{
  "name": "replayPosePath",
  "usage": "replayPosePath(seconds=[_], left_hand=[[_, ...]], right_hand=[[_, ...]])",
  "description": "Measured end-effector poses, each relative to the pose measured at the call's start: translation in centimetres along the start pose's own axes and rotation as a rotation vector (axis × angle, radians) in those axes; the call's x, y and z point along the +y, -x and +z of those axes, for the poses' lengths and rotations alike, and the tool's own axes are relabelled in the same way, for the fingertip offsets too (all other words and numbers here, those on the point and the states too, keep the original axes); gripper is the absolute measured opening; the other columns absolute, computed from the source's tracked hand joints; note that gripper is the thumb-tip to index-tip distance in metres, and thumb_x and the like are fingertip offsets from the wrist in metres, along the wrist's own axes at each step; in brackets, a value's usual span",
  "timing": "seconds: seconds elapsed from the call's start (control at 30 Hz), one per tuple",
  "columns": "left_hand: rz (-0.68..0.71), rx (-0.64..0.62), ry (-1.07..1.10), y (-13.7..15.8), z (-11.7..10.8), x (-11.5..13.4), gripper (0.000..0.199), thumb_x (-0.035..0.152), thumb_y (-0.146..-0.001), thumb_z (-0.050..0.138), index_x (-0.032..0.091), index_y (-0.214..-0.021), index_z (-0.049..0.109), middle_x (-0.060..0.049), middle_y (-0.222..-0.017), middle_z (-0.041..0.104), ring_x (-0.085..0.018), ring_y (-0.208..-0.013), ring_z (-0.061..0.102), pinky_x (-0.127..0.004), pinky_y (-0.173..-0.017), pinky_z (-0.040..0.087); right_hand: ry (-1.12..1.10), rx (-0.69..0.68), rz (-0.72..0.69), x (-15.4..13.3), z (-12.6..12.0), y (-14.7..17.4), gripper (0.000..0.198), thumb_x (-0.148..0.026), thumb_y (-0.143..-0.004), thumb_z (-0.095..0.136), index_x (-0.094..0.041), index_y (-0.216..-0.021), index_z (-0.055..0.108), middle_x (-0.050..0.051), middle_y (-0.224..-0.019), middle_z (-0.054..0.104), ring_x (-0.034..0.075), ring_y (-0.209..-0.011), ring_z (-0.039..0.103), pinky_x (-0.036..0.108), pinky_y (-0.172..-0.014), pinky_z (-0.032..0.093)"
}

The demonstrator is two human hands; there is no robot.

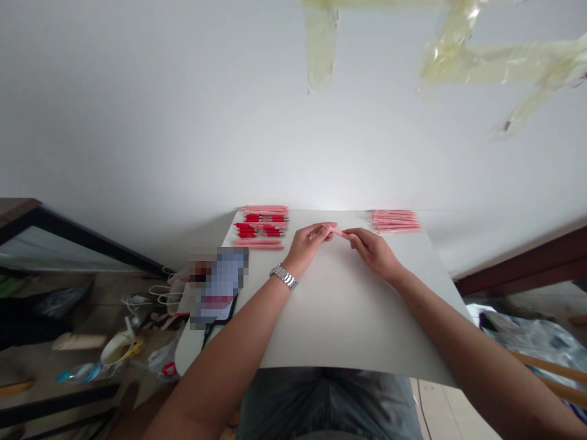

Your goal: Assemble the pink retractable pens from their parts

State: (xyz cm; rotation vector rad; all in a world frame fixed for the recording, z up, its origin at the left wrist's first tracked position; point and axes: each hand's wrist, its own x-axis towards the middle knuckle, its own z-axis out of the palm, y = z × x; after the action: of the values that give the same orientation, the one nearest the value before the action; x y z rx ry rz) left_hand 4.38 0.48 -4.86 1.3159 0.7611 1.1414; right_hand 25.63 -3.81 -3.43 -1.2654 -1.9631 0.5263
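Observation:
Between my two hands, a little above the white table (339, 318), is a slim pink pen (339, 232). My left hand (313, 241) is closed on its left end, with a metal watch on that wrist. The fingers of my right hand (369, 247) pinch its right end. The pen tilts slightly down to the right, and both its ends are hidden by my fingers. At the back right lies a pile of similar pink pens (395, 221). Red pens (261, 230) and more pink pens (259, 244) lie in rows at the back left.
A phone-like device (222, 284), blurred out, lies at the table's left edge with a cable. The white wall (229, 122) stands right behind the table. On the left floor are a cup (118, 348), a plastic bottle (85, 373) and cables; plastic bags (541, 336) are at right.

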Motion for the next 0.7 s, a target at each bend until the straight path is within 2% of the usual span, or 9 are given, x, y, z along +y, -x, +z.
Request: replayPosePath(seconds=[0.17, 0.3, 0.47, 0.7], left_hand=[[0.003, 0.003, -0.004, 0.0, -0.01, -0.04, 0.045, 0.051, -0.091, 0.07, 0.015, -0.117, 0.078, -0.007, -0.093, 0.072, -0.017, -0.092, 0.063, -0.034, -0.095, 0.051], [0.009, 0.013, -0.005, 0.01, 0.06, -0.02, 0.046, 0.052, -0.089, 0.071, 0.015, -0.116, 0.078, -0.008, -0.093, 0.072, -0.017, -0.092, 0.064, -0.034, -0.094, 0.052], [0.019, -0.011, -0.035, 0.15, 0.2, 0.18, 0.046, 0.052, -0.09, 0.07, 0.015, -0.116, 0.078, -0.008, -0.095, 0.072, -0.017, -0.091, 0.063, -0.033, -0.093, 0.052], [0.018, -0.03, -0.031, 0.25, 0.24, 0.37, 0.043, 0.05, -0.091, 0.07, 0.015, -0.116, 0.078, -0.008, -0.098, 0.072, -0.017, -0.091, 0.063, -0.035, -0.093, 0.052]], right_hand=[[0.043, 0.015, -0.058, 0.14, -0.02, -0.14, 0.037, -0.047, -0.106, 0.042, -0.022, -0.109, 0.068, 0.007, -0.088, 0.065, 0.02, -0.077, 0.06, 0.034, -0.071, 0.046], [0.07, 0.031, -0.036, 0.15, 0.0, -0.11, 0.031, -0.047, -0.103, 0.049, -0.022, -0.104, 0.067, 0.006, -0.084, 0.066, 0.019, -0.071, 0.058, 0.033, -0.066, 0.046], [0.004, 0.018, 0.035, 0.59, 0.2, 0.05, 0.018, -0.04, -0.097, 0.058, -0.024, -0.104, 0.061, 0.004, -0.09, 0.072, 0.018, -0.076, 0.064, 0.032, -0.07, 0.05], [0.006, 0.024, 0.066, 0.51, 0.26, 0.24, 0.019, -0.039, -0.095, 0.061, -0.024, -0.106, 0.057, 0.002, -0.088, 0.071, 0.017, -0.073, 0.063, 0.029, -0.067, 0.048]])
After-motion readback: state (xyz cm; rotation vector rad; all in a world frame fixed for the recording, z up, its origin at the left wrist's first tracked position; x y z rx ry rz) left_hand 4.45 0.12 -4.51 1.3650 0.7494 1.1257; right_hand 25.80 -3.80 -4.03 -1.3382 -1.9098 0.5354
